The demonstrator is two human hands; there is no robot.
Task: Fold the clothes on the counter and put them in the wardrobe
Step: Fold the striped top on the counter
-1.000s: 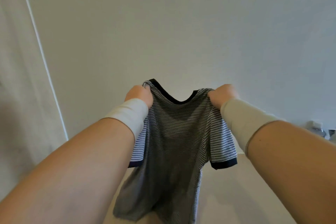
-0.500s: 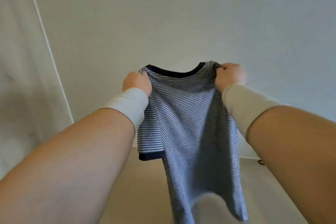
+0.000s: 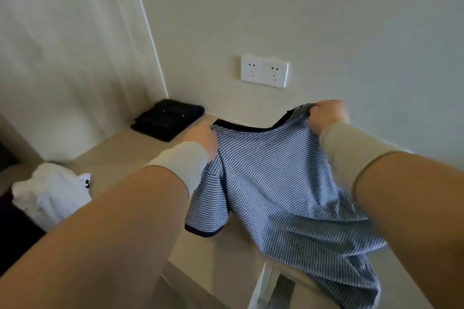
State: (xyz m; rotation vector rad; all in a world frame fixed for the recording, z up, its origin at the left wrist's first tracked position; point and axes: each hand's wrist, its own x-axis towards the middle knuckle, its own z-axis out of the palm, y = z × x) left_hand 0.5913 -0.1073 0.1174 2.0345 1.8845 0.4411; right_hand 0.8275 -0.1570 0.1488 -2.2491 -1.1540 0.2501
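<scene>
My forearms are bare from the elbow down to the wrists. On each wrist I wear a snug, pale cuff of smooth fabric, like a wristband, that ends just short of my hands. The one by my left hand (image 3: 204, 138) looks near white; the one by my right hand (image 3: 327, 115) looks more cream or beige. I see no rings, watch or markings on either.

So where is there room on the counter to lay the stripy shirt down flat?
Bare counter lies between the folded black clothes in the back corner, the white clothes at the left edge, and the striped shirt. The left edge is crowded. The shirt hides what lies under it.
</scene>
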